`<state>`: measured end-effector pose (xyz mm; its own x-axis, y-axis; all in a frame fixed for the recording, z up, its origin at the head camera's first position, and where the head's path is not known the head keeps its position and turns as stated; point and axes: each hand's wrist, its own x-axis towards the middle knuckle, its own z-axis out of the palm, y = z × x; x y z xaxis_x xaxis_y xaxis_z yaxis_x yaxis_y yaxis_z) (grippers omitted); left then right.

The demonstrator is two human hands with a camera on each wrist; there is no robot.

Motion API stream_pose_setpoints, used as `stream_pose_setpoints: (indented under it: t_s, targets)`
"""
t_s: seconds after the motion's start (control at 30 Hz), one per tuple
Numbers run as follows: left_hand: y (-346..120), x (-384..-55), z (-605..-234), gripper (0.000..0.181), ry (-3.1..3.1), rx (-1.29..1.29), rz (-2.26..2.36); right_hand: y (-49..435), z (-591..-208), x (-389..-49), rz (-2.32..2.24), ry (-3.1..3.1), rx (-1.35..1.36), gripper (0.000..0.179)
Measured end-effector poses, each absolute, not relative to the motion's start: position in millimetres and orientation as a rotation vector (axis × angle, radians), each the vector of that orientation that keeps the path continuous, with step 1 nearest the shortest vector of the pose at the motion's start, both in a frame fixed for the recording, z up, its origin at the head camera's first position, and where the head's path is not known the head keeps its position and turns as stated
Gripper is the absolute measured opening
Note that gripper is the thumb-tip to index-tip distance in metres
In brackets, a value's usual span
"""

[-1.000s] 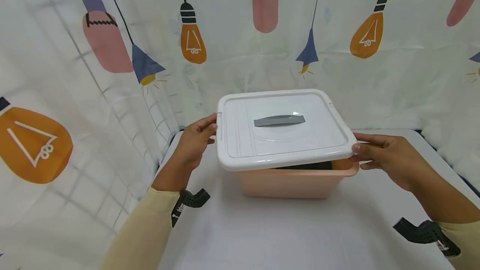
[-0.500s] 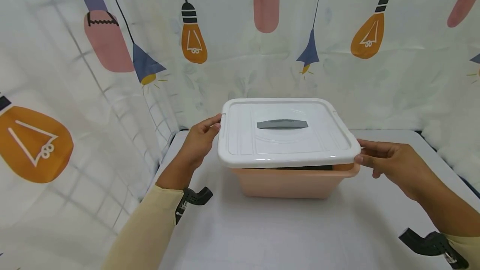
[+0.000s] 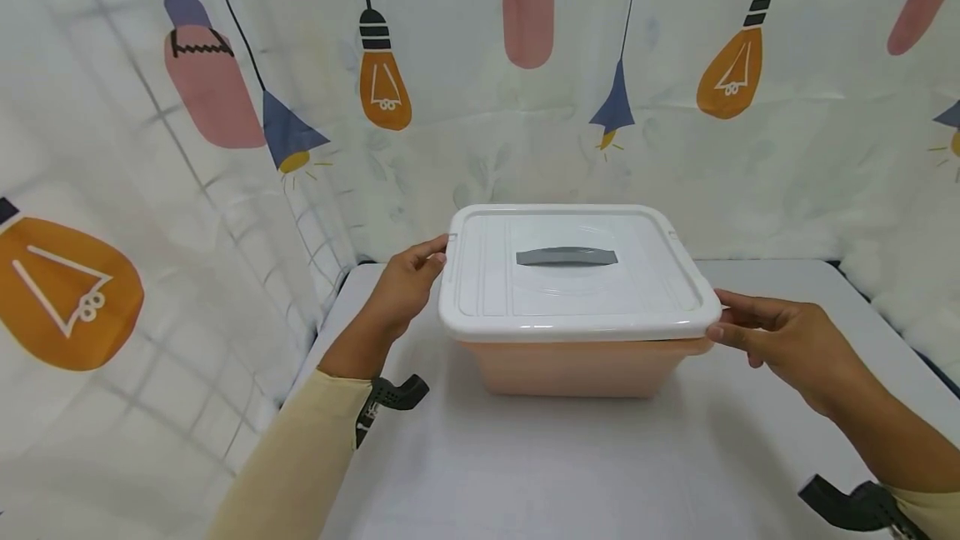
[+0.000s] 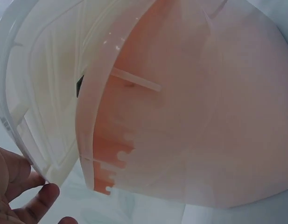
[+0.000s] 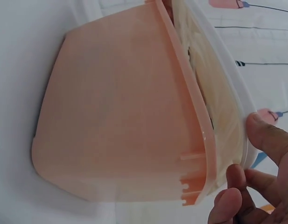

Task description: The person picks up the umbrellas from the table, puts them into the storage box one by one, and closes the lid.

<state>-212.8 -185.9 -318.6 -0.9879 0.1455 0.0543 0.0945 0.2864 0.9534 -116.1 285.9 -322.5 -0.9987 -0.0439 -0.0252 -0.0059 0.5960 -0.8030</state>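
A white plastic lid [image 3: 570, 294] with a grey handle [image 3: 566, 257] lies over a peach storage box [image 3: 570, 369] on the table. In both wrist views a gap shows between the lid's underside and the rim of the box [image 4: 218, 121]. My left hand [image 3: 405, 286] pinches the lid's left edge between thumb and fingers. On the opposite side, my right hand [image 3: 783, 340] pinches the lid's right edge near the front corner. The inside of the box is hidden by the lid in the head view.
The box stands on a white-covered table [image 3: 585, 473]. Behind it hangs a pale curtain [image 3: 465, 140] printed with lamps and bulbs, which continues along the left side. A dark strap [image 3: 397, 394] sits on each wrist.
Both hands have lowered the lid onto the box and levelled it. The dark contents seen at the front opening are now covered. The box has stayed in place.
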Motion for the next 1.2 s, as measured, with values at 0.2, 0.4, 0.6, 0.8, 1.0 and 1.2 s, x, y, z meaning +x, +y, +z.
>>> stream_pose_setpoints:
  t_s: [0.2,0.4,0.6,0.8,1.0,1.2]
  targets:
    - [-185,-214,-321,0.048,2.482,0.217,1.822,284,-327,-114,-1.431,2.779,-0.038,0.070]
    - [-183,-215,-322,0.048,2.494,0.187,1.792,282,-330,-111,-1.447,2.798,-0.039,0.070]
    - [-182,-217,-324,0.048,2.515,0.173,1.773,282,-333,-111,-1.453,2.798,-0.026,0.070]
    - [-180,-220,-328,0.048,2.523,0.160,1.761,281,-335,-110,-1.441,2.806,-0.008,0.070]
    - [-180,-223,-331,0.048,2.526,0.157,1.749,280,-338,-109,-1.386,2.838,0.019,0.074]
    - [-180,-225,-335,0.048,2.524,0.163,1.739,279,-340,-109,-1.373,2.860,-0.019,0.072]
